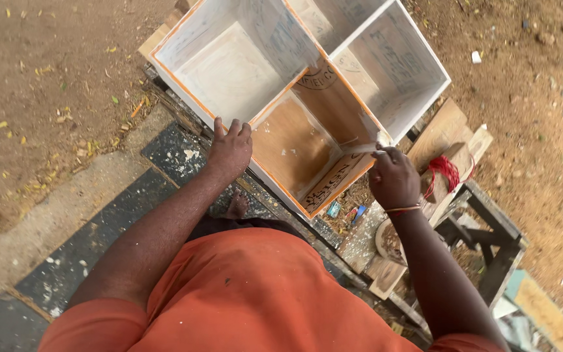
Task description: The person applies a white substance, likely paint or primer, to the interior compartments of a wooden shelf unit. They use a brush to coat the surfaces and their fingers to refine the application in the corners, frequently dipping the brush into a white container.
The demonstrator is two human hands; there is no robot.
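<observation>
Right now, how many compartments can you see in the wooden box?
3. One white compartment at upper left, above the left hand; one white compartment at upper right; one bare brown compartment in the middle, beside the right hand. More may lie beyond the top edge.

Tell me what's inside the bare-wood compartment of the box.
Inside the unpainted compartment of the wooden box are a few white paint flecks and the white brush tip held by the right hand. The left hand grips the rim. The brush handle is hidden.
</observation>
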